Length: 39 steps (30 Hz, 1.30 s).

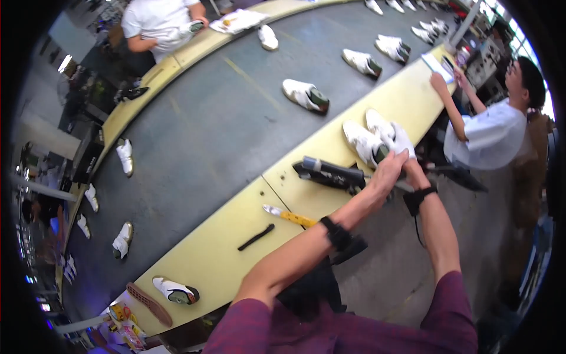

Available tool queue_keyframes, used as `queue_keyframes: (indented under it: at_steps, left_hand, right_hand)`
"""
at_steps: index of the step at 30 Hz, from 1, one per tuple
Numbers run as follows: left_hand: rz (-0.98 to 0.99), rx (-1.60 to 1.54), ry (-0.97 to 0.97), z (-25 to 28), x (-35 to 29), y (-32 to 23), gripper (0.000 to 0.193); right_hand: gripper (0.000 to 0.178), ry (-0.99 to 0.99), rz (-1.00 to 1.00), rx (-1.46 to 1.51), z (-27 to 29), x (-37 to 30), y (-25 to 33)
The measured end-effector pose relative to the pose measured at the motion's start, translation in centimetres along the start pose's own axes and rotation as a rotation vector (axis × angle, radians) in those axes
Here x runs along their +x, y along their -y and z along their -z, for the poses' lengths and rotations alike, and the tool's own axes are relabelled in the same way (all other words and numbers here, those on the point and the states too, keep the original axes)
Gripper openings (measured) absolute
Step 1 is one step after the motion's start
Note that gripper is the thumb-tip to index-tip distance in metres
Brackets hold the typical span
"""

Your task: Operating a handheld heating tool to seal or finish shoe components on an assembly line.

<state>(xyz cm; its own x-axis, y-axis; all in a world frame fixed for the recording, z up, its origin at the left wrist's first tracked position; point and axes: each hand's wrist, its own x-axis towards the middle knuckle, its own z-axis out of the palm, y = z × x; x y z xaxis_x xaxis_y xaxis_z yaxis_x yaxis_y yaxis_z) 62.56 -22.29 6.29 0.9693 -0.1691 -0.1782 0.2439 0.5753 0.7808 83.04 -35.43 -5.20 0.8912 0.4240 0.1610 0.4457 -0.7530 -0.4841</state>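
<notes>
My right hand point(402, 141) wears a white glove and stretches beside a pair of white sneakers at the right of the bench. Whether it touches them I cannot tell. At the glove's cuff, my bare left hand point(390, 170) has its fingers closed, seemingly gripping the glove edge. The nearer sneaker point(361, 140) shows a dark green collar; the other sneaker point(377, 123) stands just behind it, partly hidden by the glove. Left of my hands lies a black, gun-shaped tool point(330, 172). Black bands with small devices circle both wrists.
On the cream bench lie a yellow-handled tool point(290, 216), a black stick point(256, 237), a brown sole point(149, 304) and a white sneaker point(177, 290). Beyond it, a grey conveyor point(212, 130) carries several shoes. One person point(489, 127) sits at right; another point(159, 29) works across the belt.
</notes>
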Motion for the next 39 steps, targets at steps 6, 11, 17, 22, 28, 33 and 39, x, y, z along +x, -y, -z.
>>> queue_keyframes:
  at_steps: [6,11,17,22,28,33,39]
  left_hand:
    - [0.160,0.281,-0.124,3.4,-24.9,-0.9,0.052]
    - [0.098,0.219,-0.912,9.2,-47.2,2.6,0.050]
    - [0.056,0.318,-1.217,11.7,-61.6,4.3,0.049]
    - [0.151,0.524,-1.542,15.4,-74.0,7.7,0.053]
    - [0.089,0.203,-1.780,24.3,-72.3,7.8,0.059]
    - [-0.303,0.058,-1.612,26.2,-69.7,10.1,0.060]
    - [-0.369,0.184,-1.323,19.8,-63.5,8.0,0.060]
  right_hand:
    - [0.048,-0.378,0.181,0.073,5.6,-2.0,9.8]
    - [0.028,-0.165,0.481,0.506,6.1,-14.9,31.1]
    - [0.020,0.712,0.589,0.741,-5.2,-33.2,41.1]
    - [0.025,0.966,0.795,0.704,-9.6,-41.6,50.8]
    - [0.051,0.812,0.846,0.529,-18.1,-47.1,62.3]
    - [0.061,1.088,0.450,0.534,-21.5,-45.7,62.4]
    - [0.049,1.320,-0.139,0.853,-15.8,-43.2,54.7]
